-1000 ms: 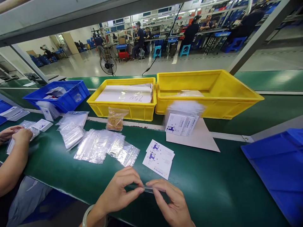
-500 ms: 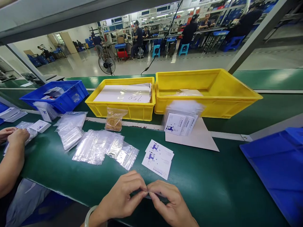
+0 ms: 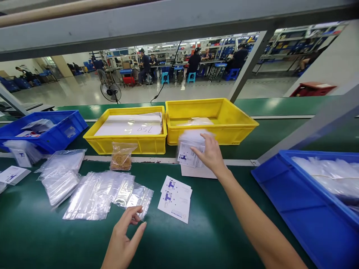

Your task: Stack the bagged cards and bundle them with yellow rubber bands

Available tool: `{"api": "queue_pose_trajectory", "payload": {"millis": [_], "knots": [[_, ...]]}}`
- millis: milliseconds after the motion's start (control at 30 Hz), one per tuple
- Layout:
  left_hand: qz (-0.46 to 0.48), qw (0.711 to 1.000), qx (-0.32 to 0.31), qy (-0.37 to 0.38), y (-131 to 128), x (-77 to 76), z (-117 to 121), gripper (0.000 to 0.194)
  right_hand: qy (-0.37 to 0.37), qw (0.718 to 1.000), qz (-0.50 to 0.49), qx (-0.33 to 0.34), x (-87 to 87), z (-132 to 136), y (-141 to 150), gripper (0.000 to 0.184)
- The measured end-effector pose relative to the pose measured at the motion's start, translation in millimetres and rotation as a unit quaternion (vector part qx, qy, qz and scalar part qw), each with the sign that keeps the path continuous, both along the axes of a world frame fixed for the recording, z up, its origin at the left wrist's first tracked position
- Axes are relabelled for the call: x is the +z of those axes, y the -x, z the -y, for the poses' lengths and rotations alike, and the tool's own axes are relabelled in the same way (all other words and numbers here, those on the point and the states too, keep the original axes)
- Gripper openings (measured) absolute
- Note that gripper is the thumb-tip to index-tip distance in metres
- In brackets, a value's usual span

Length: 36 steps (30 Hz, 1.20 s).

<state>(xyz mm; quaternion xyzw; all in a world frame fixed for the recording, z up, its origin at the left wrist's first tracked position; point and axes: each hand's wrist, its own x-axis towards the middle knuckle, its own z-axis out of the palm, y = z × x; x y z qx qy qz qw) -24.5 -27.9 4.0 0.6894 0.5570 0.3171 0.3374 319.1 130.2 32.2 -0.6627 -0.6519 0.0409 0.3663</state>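
Observation:
My right hand (image 3: pixel 210 153) reaches to the back of the bench, thumb and fingers apart, against an upright stack of bagged cards (image 3: pixel 186 153); the stack's upper edge is blurred. A sheet of white cardboard (image 3: pixel 196 172) lies under that stack. My left hand (image 3: pixel 125 235) is open and holds nothing, its fingertips at the near corner of the clear zip bags (image 3: pixel 94 196). Two printed white cards (image 3: pixel 175 203) overlap on the bench between my hands.
Two yellow bins, one with white sheets (image 3: pixel 126 145) and one behind the stack (image 3: pixel 215 136), stand at the back. A bag of rubber bands (image 3: pixel 121 158) leans there. Blue bins (image 3: pixel 303 209) (image 3: pixel 66 130) flank the bench. Another pile of clear bags (image 3: pixel 60 179) lies left.
My hands, pinched together at the bench's front edge before, have parted. The right went forward to the bagged stack, the left toward the zip bags. The view has turned right; the neighbouring person's hands left view.

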Motion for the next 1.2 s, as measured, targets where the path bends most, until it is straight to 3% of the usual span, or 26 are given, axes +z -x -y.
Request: {"api": "queue_pose_trajectory", "payload": {"millis": [67,167,267,433,533,700,800,900,1033,1133,1200], "knots": [[-0.031,0.999,0.016,0.013,2.0,-8.0,-0.3,0.030,0.011,0.998,0.058,0.009,-25.2,-5.2,5.8,0.072],[-0.065,0.997,0.007,0.042,-1.0,-17.9,-1.8,0.033,0.040,0.992,0.117,0.040,-65.4,-2.6,17.8,0.059],[-0.097,0.993,-0.045,0.045,-9.9,-22.9,-3.0,0.032,0.046,0.989,0.139,0.015,-84.8,-3.4,19.2,0.054],[-0.114,0.989,-0.091,0.034,-27.0,-31.5,-5.6,0.032,0.055,0.990,0.131,-0.021,-80.6,9.2,20.0,0.054],[-0.120,0.988,-0.088,0.045,-33.6,-40.6,-9.3,0.043,0.079,0.990,0.113,-0.007,-82.3,49.7,31.0,0.052],[-0.127,0.980,-0.113,0.100,-44.4,-49.4,-14.8,0.059,0.142,0.986,0.086,0.018,-100.4,131.9,49.2,0.033],[-0.128,0.973,-0.159,0.110,-52.3,-48.9,-13.7,0.063,0.159,0.986,0.038,-0.001,-109.5,157.2,61.2,0.031],[-0.124,0.969,-0.184,0.110,-57.6,-46.5,-9.2,0.064,0.172,0.981,-0.083,-0.021,-107.4,165.2,75.3,0.030],[-0.128,0.969,-0.195,0.081,-54.9,-45.0,-4.3,0.056,0.203,0.935,-0.290,0.013,-91.8,169.0,88.3,0.031],[-0.210,0.973,-0.095,0.010,-43.6,-46.0,-6.1,0.040,0.240,0.872,-0.425,0.027,-81.6,172.5,90.2,0.037],[-0.290,0.957,-0.015,-0.004,-33.2,-46.7,-9.6,0.031,0.246,0.835,-0.493,0.003,-75.9,174.6,90.3,0.048]]}}
